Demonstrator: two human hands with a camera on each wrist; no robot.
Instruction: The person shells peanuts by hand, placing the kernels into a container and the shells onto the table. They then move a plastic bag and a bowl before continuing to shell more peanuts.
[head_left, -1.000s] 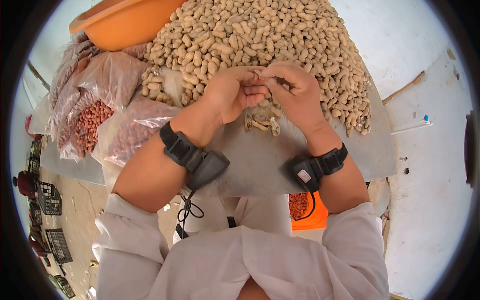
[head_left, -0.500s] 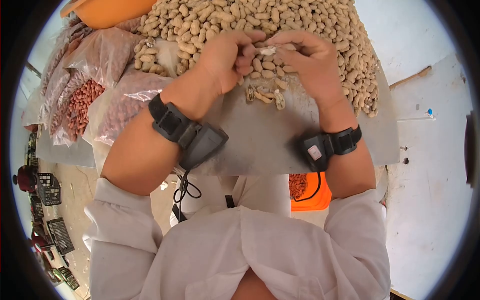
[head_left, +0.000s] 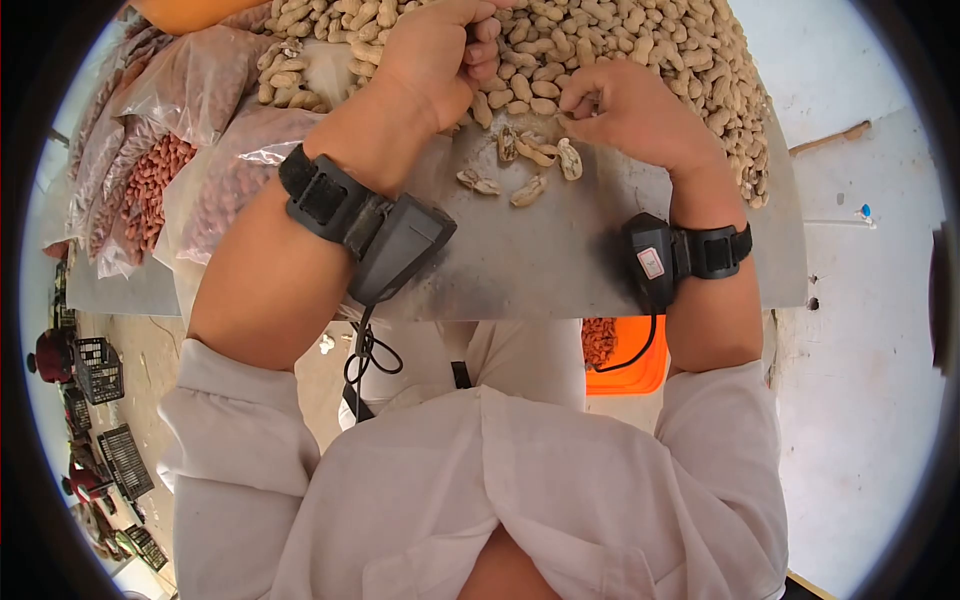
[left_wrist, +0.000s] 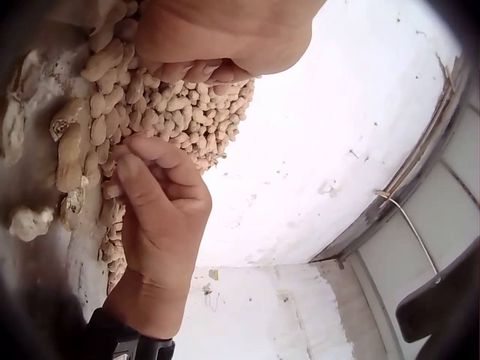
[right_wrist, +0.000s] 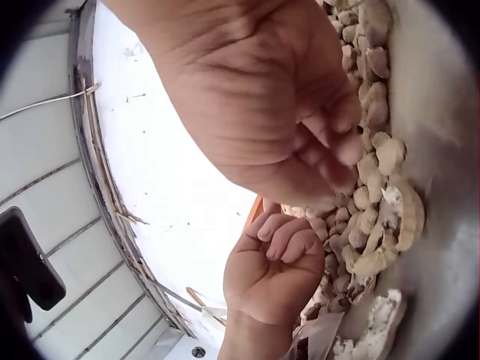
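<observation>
– moved apart since the earlier frame: left hand (head_left: 435, 60), right hand (head_left: 640, 115).
– gripping anything?
– with fingers curled; cannot tell.
– and the peanuts (head_left: 680, 55)?
– heaped on the table (head_left: 560, 260), beyond split shells (head_left: 528, 190).

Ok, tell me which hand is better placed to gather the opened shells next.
Probably the right hand: in the head view its fingertips are closer to the opened shells, while the left hand's fingers are farther up the picture, by the peanut pile.

We are seeing bright light bleaching the flat white wall (right_wrist: 176, 195), glare streaking the clear plastic bag (head_left: 245, 180) at ten o'clock, dark fisheye edges.
</observation>
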